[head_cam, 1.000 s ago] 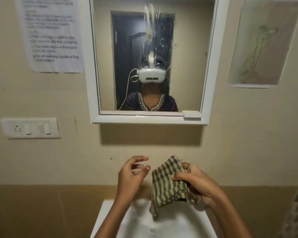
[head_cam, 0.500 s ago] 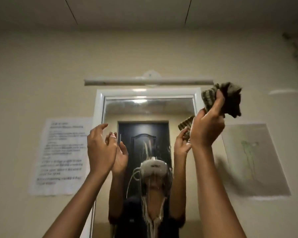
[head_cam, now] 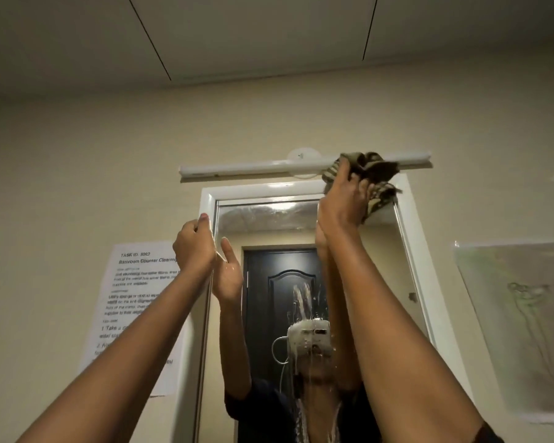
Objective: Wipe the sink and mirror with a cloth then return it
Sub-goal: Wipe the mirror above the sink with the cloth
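The white-framed mirror [head_cam: 266, 219] fills the middle of the wall, its glass streaked with drips and a hazy patch near the top. My right hand [head_cam: 341, 201] is raised to the mirror's top right corner, gripping a bunched striped cloth [head_cam: 370, 169] against the upper glass and frame. My left hand [head_cam: 194, 246] is lifted beside the mirror's left frame edge, fingers loosely curled, holding nothing. The sink is out of view below.
A white tube light [head_cam: 304, 166] runs just above the mirror, right behind the cloth. A printed task sheet [head_cam: 131, 311] hangs left of the mirror and a pale drawing [head_cam: 525, 327] hangs at right. The mirror reflects a dark door [head_cam: 282, 292].
The view tilted up from the sink to the mirror top. My right hand carried the cloth up and then left onto the mirror's top right corner. My left hand rose beside the left frame.
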Demonstrator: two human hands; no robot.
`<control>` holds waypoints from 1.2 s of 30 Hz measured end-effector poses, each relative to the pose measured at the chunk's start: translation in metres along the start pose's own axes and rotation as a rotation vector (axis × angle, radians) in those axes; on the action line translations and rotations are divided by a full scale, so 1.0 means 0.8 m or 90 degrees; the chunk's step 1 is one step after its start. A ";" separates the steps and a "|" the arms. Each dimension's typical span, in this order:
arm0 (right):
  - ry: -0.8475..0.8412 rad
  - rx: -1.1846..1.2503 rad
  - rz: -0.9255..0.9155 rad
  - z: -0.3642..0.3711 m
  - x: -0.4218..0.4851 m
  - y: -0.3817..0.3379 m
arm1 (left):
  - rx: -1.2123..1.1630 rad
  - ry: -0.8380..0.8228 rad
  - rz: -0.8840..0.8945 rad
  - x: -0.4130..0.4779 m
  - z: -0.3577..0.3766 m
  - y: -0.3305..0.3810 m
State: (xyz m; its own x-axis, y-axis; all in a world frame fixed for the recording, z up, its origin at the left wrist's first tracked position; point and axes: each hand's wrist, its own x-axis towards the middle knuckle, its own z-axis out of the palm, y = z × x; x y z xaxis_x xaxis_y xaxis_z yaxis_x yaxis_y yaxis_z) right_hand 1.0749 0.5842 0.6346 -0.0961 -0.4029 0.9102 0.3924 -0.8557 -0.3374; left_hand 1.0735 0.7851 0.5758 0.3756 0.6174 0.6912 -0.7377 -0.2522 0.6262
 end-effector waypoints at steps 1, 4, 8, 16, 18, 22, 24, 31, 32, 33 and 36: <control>-0.020 -0.005 -0.028 0.004 -0.003 -0.010 | -0.022 0.023 -0.019 0.003 0.001 0.003; -0.107 -0.020 -0.114 0.022 -0.021 -0.047 | -0.069 0.039 -0.088 0.014 -0.001 0.008; -0.216 0.022 -0.262 0.046 -0.065 -0.106 | -0.133 -0.009 -0.129 0.021 -0.009 0.010; -0.372 0.007 -0.452 0.062 -0.128 -0.144 | -0.165 -0.086 -0.173 0.041 -0.039 0.001; -0.380 0.007 -0.467 0.049 -0.128 -0.126 | -0.148 -0.081 -0.165 0.036 -0.035 -0.006; -0.328 -0.033 -0.414 0.016 -0.108 -0.071 | -0.133 -0.080 -0.162 0.023 -0.023 -0.008; -0.291 -0.039 -0.330 -0.006 -0.091 -0.035 | -0.123 -0.063 -0.166 0.023 -0.022 -0.006; -0.179 -0.140 0.006 -0.077 -0.082 0.089 | -0.145 -0.065 -0.173 0.026 -0.030 -0.010; -0.172 -0.146 0.030 -0.078 -0.095 0.092 | -0.151 -0.074 -0.173 0.026 -0.032 -0.010; -0.162 -0.151 0.055 -0.076 -0.109 0.092 | -0.155 -0.082 -0.174 0.025 -0.033 -0.011; -0.124 -0.147 0.125 -0.063 -0.132 0.074 | -0.163 -0.100 -0.173 0.025 -0.038 -0.012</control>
State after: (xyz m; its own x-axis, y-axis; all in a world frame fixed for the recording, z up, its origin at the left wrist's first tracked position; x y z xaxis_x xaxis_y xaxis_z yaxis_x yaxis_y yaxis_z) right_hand 1.0620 0.5600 0.5062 0.1451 -0.5168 0.8437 0.1669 -0.8277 -0.5357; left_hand 1.0713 0.8224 0.5727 0.6431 0.5091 0.5720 -0.7080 0.1107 0.6975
